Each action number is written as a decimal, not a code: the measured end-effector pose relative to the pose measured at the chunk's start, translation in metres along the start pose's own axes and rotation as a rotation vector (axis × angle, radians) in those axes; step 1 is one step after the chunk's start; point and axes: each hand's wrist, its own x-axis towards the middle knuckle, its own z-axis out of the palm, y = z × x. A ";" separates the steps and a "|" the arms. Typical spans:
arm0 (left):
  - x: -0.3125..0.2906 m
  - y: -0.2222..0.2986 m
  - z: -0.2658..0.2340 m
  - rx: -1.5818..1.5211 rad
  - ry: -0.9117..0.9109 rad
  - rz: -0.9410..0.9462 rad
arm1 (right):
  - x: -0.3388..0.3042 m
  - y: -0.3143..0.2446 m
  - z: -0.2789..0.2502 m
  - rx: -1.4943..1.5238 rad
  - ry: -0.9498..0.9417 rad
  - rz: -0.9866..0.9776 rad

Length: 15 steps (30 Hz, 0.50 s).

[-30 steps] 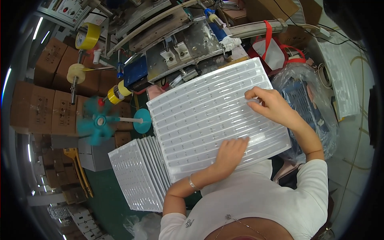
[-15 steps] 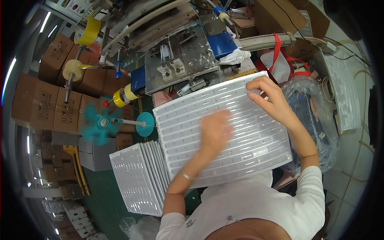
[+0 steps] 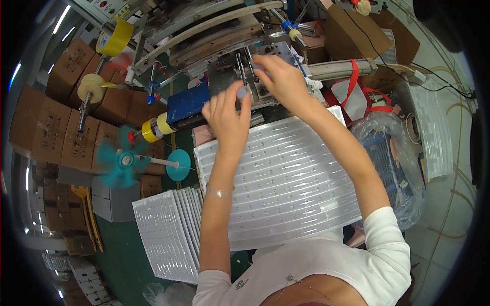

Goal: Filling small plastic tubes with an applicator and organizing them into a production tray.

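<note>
A: What's the biggest thing there?

B: The machine (image 3: 219,38), up past the hands. Next is the big white tray (image 3: 291,188) with rows of ridges. Its far edge is just below the machine, and its near edge is by the person's shirt (image 3: 306,265).

A: What's smaller than that?

B: The metal plate (image 3: 222,74) on the machine, then the blue block (image 3: 188,106) beside its left edge.

A: And the hands?

B: The left hand (image 3: 227,115) is by the plate's near left corner. Its thumb and pointing finger pinch something, and its other fingers are a bit bent. The right hand (image 3: 286,84) is curled, half open, over the plate near the metal rods (image 3: 239,66). I can't tell if it has hold of anything.

A: What's the left one pinching?

B: The smallest thing, a small pale disc (image 3: 241,93). It's in the fingers, by the plate's near edge.

A: How do you do this bit well?

B: Pinch the disc softly by its rim so it won't slip. Mind your fingertips around the metal parts. Hold your arms up so they don't bump the tray.
</note>
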 end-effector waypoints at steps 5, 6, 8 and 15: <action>-0.071 0.030 -0.053 -0.476 -0.242 -0.385 | 0.015 0.009 0.032 -0.437 0.015 -0.208; -0.080 0.033 -0.057 -0.476 -0.264 -0.374 | 0.014 0.010 0.035 -0.480 0.034 -0.217; -0.098 0.041 -0.062 -0.536 -0.324 -0.377 | 0.009 0.013 0.034 -0.479 0.030 -0.173; -0.146 0.082 -0.057 -1.516 -0.595 -0.678 | -0.051 0.009 -0.048 -0.259 -0.168 0.047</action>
